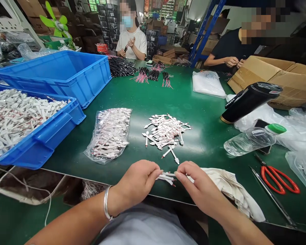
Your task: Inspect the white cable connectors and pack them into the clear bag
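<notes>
My left hand (136, 182) and my right hand (199, 185) meet above the near edge of the green workbench (201, 102). Their fingertips pinch a small bunch of white connectors with short red and black wires (167, 178). A crumpled off-white cloth (229, 190) lies under and beyond my right hand. Ahead of my hands is a loose pile of similar white wired pieces (165, 131). To its left lies a clear plastic bag (109, 136) packed with more of them.
A blue crate (38, 146) full of white pieces and a second blue crate (53, 76) stand at left. Red-handled scissors (279, 180), a water bottle (252, 139), a black flask (250, 102) and a cardboard box (277, 80) are at right. Two co-workers (131, 41) (231, 51) sit across the bench.
</notes>
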Demonstrator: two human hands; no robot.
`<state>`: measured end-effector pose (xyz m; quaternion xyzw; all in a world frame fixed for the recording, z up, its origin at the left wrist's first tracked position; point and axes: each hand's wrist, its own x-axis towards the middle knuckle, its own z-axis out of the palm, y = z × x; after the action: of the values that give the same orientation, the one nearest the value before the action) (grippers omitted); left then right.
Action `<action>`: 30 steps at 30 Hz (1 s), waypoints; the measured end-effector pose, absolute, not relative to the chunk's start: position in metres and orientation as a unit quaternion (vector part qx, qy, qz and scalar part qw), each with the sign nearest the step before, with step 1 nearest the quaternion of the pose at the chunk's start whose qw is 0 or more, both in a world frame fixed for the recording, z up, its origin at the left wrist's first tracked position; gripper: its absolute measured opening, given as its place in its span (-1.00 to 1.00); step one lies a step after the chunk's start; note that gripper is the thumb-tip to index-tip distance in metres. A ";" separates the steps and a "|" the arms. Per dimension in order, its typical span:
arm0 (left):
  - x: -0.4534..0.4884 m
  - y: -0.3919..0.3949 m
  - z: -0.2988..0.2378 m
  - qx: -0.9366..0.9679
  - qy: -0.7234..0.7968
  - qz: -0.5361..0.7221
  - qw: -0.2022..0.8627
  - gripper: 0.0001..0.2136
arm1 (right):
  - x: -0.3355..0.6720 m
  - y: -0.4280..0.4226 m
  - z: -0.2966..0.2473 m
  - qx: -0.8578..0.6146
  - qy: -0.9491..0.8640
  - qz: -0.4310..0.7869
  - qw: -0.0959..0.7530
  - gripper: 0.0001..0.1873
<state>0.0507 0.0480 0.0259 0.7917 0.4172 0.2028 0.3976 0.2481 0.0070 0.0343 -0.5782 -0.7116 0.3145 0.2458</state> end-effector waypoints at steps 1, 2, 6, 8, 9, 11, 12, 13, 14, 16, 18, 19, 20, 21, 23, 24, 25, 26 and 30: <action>0.050 0.048 0.024 0.819 0.423 0.197 0.335 -0.72 | 0.246 0.007 0.031 -0.578 -0.717 0.306 0.241 -0.74; 0.050 0.048 0.022 0.837 0.425 0.196 0.282 -0.75 | 0.245 0.007 0.028 -0.575 -0.723 0.300 0.237 -0.74; 0.053 0.045 0.009 0.877 0.385 0.201 0.205 -0.77 | 0.247 0.013 0.019 -0.575 -0.728 0.297 0.228 -0.76; 0.055 0.042 0.003 0.891 0.364 0.184 0.201 -0.80 | 0.253 0.023 0.015 -0.603 -0.714 0.270 0.232 -0.76; 0.056 0.040 0.001 0.894 0.361 0.177 0.198 -0.82 | 0.256 0.030 0.013 -0.625 -0.701 0.247 0.236 -0.77; 0.057 0.039 -0.002 0.896 0.360 0.176 0.190 -0.81 | 0.260 0.046 0.008 -0.672 -0.670 0.204 0.241 -0.80; 0.057 0.038 -0.003 0.896 0.360 0.180 0.190 -0.81 | 0.260 0.054 0.006 -0.686 -0.658 0.202 0.237 -0.81; 0.057 0.038 -0.003 0.895 0.358 0.184 0.193 -0.81 | 0.260 0.061 0.004 -0.693 -0.650 0.207 0.233 -0.83; 0.056 0.038 -0.003 0.894 0.356 0.188 0.197 -0.82 | 0.259 0.068 0.003 -0.693 -0.648 0.220 0.229 -0.83; 0.055 0.039 -0.003 0.889 0.354 0.201 0.207 -0.83 | 0.256 0.076 0.003 -0.684 -0.647 0.247 0.228 -0.79; 0.052 0.040 -0.003 0.882 0.352 0.223 0.222 -0.83 | 0.253 0.076 0.006 -0.677 -0.641 0.275 0.235 -0.76; 0.051 0.040 -0.003 0.875 0.352 0.241 0.230 -0.82 | 0.251 0.073 0.009 -0.674 -0.635 0.290 0.243 -0.76; 0.051 0.040 -0.003 0.865 0.353 0.267 0.236 -0.80 | 0.248 0.068 0.012 -0.670 -0.630 0.303 0.249 -0.75; 0.051 0.040 -0.003 0.853 0.355 0.297 0.241 -0.77 | 0.245 0.062 0.015 -0.665 -0.621 0.324 0.260 -0.74; 0.052 0.039 -0.003 0.828 0.356 0.352 0.252 -0.71 | 0.237 0.047 0.020 -0.640 -0.579 0.402 0.306 -0.69; 0.053 0.038 -0.003 0.817 0.355 0.370 0.263 -0.67 | 0.232 0.039 0.022 -0.616 -0.537 0.460 0.347 -0.68; 0.054 0.037 -0.003 0.807 0.356 0.381 0.278 -0.66 | 0.227 0.031 0.023 -0.588 -0.491 0.512 0.388 -0.67; 0.056 0.036 -0.002 0.797 0.357 0.385 0.299 -0.68 | 0.222 0.024 0.023 -0.563 -0.448 0.550 0.424 -0.67; 0.060 0.034 0.007 0.750 0.366 0.360 0.417 -0.89 | 0.215 0.007 0.021 -0.520 -0.390 0.576 0.495 -0.71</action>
<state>0.0600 0.0336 0.0072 0.7503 0.3656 0.3597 0.4171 0.2146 0.0066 0.0212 -0.5202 -0.3905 0.5762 0.4948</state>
